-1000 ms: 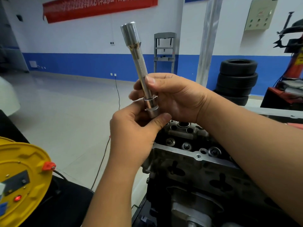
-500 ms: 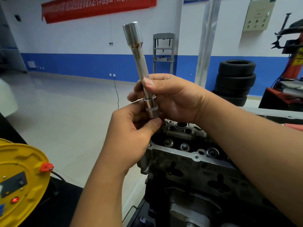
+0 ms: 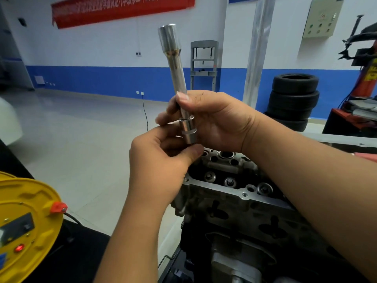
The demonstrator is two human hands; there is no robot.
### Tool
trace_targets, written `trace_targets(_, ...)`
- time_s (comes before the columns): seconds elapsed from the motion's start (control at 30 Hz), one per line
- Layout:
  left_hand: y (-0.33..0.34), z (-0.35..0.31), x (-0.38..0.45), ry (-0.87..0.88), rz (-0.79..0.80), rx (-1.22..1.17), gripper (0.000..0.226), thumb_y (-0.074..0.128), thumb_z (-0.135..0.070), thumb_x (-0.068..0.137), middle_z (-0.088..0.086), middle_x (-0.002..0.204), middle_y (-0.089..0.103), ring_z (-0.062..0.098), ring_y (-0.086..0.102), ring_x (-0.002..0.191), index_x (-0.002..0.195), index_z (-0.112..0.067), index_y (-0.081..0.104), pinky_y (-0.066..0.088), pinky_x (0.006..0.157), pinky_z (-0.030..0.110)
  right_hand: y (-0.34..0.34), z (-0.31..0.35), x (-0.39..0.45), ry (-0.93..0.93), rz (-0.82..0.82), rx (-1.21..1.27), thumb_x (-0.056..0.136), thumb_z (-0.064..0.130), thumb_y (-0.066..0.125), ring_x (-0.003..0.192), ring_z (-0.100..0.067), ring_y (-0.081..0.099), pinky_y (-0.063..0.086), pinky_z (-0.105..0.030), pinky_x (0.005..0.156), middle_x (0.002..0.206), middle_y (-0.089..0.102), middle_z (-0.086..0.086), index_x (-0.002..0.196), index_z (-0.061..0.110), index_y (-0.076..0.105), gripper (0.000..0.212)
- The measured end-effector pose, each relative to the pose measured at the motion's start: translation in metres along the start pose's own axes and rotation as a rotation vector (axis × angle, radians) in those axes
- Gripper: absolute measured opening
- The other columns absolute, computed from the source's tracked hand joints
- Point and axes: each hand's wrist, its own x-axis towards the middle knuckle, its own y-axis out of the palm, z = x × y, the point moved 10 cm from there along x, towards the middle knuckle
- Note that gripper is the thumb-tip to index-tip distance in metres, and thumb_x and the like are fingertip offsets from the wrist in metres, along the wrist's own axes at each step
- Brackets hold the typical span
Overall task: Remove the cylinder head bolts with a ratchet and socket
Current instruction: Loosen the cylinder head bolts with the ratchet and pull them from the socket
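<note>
Chrome socket [image 3: 188,132] sits between both hands' grip, extension [image 3: 177,74] above.

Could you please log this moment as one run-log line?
right hand: grips extension bar | left hand: pinches socket | cylinder head: untouched

1. Extension bar [image 3: 177,74]: long, shiny steel, with a wider end at the top. It stands nearly upright, tilted slightly left, in the air above the head.
2. Socket [image 3: 188,130]: short, chrome, fitted on the bar's lower end.
3. Head [image 3: 234,201]: grey cast metal, lower right, top face exposed.
4. Bolts [image 3: 230,182]: round, seated in recesses in the head's top.
</note>
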Motion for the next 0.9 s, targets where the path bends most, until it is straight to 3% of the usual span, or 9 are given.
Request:
trace_targets(0.1,-0.006,-0.001,-0.001,0.018,-0.052,-0.006,0.031,0.095,-0.015,0.071,-0.011,0.078,0.079,0.010,0.077,0.073,0.092,-0.030,0.078,0.063,0.068,0.026,0.000,0.001,0.000,-0.007,-0.009,0.019,0.090,0.025,0.060,0.086,-0.026,0.072,0.061,-0.042,0.081,0.096,0.073,-0.012,0.089,0.008,0.065,0.017)
trace_targets(0.17,0.002,0.000,0.000,0.008,0.047,-0.019,0.029,0.088,-0.012,0.082,-0.013,0.088,0.080,0.008,0.078,0.085,0.099,-0.032,0.077,0.062,0.075,0.028,-0.005,0.002,0.000,-0.018,-0.038,-0.039,0.088,0.027,0.061,0.089,-0.026,0.070,0.059,-0.053,0.093,0.097,0.073,-0.011,0.087,0.010,0.069,0.019)
trace_targets(0.23,0.011,-0.001,-0.001,0.006,0.142,-0.025,0.033,0.078,-0.004,0.091,-0.015,0.097,0.081,0.006,0.077,0.096,0.105,-0.033,0.076,0.062,0.083,0.027,-0.010,0.003,-0.001,-0.022,-0.080,-0.119,0.086,0.032,0.063,0.092,-0.027,0.068,0.048,-0.062,0.105,0.098,0.074,-0.008,0.082,0.016,0.075,0.020)
trace_targets(0.33,0.009,0.002,0.000,-0.009,0.096,-0.053,0.038,0.077,0.004,0.089,-0.013,0.092,0.081,0.008,0.078,0.090,0.103,-0.032,0.075,0.064,0.083,0.028,-0.009,0.000,0.000,0.001,-0.066,-0.087,0.086,0.032,0.063,0.096,-0.027,0.067,0.049,-0.057,0.102,0.100,0.074,-0.009,0.081,0.017,0.075,0.020)
trace_targets(0.5,-0.003,0.001,0.001,0.018,-0.020,-0.071,0.033,0.094,-0.009,0.072,-0.007,0.083,0.081,0.012,0.079,0.078,0.095,-0.026,0.077,0.063,0.072,0.025,-0.005,-0.002,0.001,0.010,-0.035,-0.057,0.088,0.030,0.062,0.098,-0.027,0.068,0.054,-0.049,0.098,0.101,0.073,-0.010,0.084,0.014,0.074,0.020)
trace_targets(0.63,0.012,-0.001,-0.001,0.011,0.156,-0.120,0.037,0.078,0.003,0.088,-0.009,0.094,0.082,0.010,0.079,0.092,0.105,-0.030,0.075,0.061,0.082,0.021,-0.008,-0.002,0.000,0.019,-0.063,-0.145,0.086,0.034,0.063,0.103,-0.030,0.066,0.039,-0.069,0.112,0.107,0.075,-0.006,0.082,0.020,0.076,0.020)
trace_targets(0.7,0.010,-0.001,-0.001,0.018,0.118,-0.078,0.040,0.079,0.004,0.087,-0.011,0.092,0.081,0.009,0.079,0.089,0.101,-0.033,0.074,0.061,0.084,0.022,-0.007,-0.004,0.001,0.028,-0.049,-0.140,0.086,0.034,0.063,0.107,-0.033,0.064,0.034,-0.073,0.113,0.110,0.074,-0.006,0.083,0.018,0.076,0.021)
trace_targets(0.8,0.001,-0.002,-0.001,0.036,-0.014,-0.038,0.037,0.091,-0.007,0.076,-0.012,0.083,0.080,0.008,0.078,0.079,0.092,-0.034,0.073,0.064,0.073,0.025,-0.004,-0.006,0.002,0.040,-0.023,-0.047,0.088,0.030,0.062,0.107,-0.030,0.066,0.047,-0.058,0.109,0.107,0.074,-0.010,0.082,0.013,0.073,0.021)
trace_targets(0.9,0.003,-0.001,-0.001,0.027,0.024,-0.040,0.033,0.090,-0.015,0.079,-0.012,0.088,0.081,0.009,0.079,0.084,0.094,-0.040,0.076,0.064,0.079,0.032,-0.005,-0.004,0.001,0.023,-0.035,-0.042,0.088,0.029,0.062,0.099,-0.027,0.069,0.055,-0.052,0.097,0.104,0.074,-0.010,0.084,0.011,0.069,0.019)
